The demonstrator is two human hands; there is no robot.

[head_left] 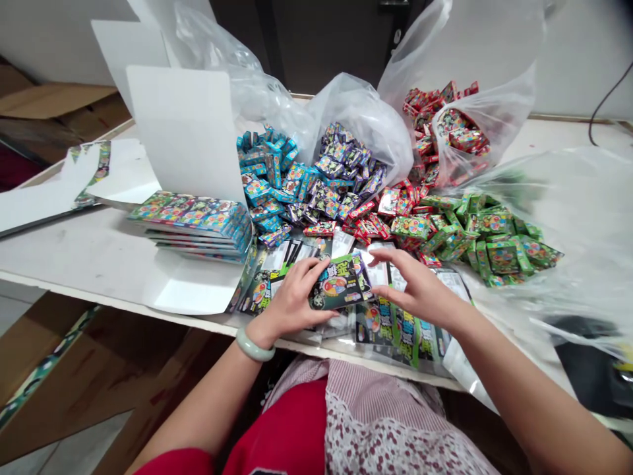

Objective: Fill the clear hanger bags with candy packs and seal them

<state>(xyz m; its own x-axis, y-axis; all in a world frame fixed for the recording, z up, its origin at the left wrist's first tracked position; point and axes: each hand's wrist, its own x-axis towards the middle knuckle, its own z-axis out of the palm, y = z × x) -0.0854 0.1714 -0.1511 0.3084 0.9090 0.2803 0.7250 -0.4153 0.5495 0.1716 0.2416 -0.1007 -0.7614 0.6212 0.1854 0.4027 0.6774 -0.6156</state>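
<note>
My left hand (pixel 295 298), with a pale green bangle at its wrist, grips a black and green printed box (pixel 336 284) by its left side. At the box's right end a small purple box (pixel 364 276) shows, partly inside or behind it; which one I cannot tell. My right hand (pixel 410 285) is at that end, thumb and fingers apart on either side of the purple box. Beneath both hands lie flat black and green printed packages (pixel 390 326) in clear plastic. Beyond the hands are heaps of small blue (pixel 267 175), purple (pixel 341 171), red (pixel 395 201) and green boxes (pixel 499 244).
An open white carton (pixel 185 132) holding stacked rows of colourful boxes (pixel 198 221) stands at left. Clear plastic bags (pixel 363 109) rise behind the heaps, and another (pixel 573 224) spreads at right. Brown cardboard (pixel 109 376) lies below the table's front edge (pixel 113 300).
</note>
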